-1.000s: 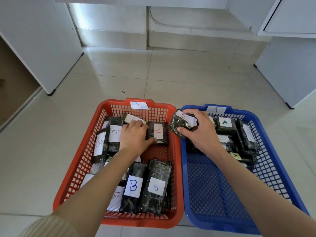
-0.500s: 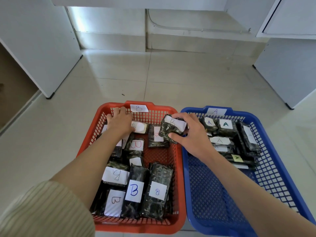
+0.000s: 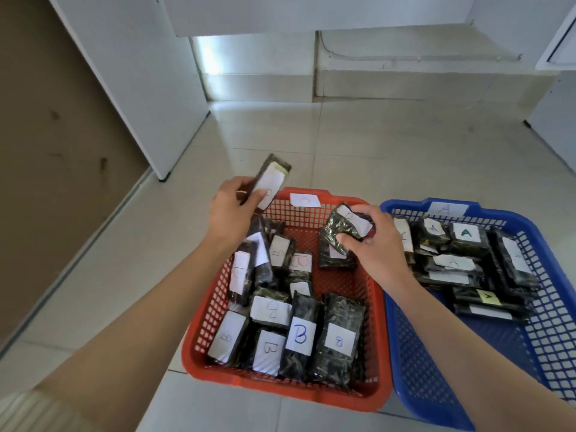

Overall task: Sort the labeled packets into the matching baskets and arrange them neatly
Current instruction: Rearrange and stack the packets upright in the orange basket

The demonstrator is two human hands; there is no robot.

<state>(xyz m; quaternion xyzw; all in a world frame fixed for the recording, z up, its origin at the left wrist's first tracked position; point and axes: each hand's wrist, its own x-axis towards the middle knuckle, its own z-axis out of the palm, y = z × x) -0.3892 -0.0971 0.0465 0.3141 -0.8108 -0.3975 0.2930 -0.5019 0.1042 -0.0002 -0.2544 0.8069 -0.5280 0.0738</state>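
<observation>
Above far-left rim of red basket [image 3: 280,391], left hand [image 3: 232,210] grips long packet [image 3: 271,179] clear of jumbled pile [image 3: 265,254], likely to re-lay flat; right hand [image 3: 374,244] clutches crumpled packet [image 3: 343,229] over basket's far right, near bare mesh [image 3: 343,285], likely drop spot

The blue basket [image 3: 511,216] runs off the frame at 3 and 5 o'clock. The tag [image 3: 304,200] on the red basket [image 3: 280,391] is too blurred to read. The left hand [image 3: 230,213] covers part of the label on its packet [image 3: 271,179]. The sleeve [image 3: 28,413] is cut at 7 o'clock.
</observation>
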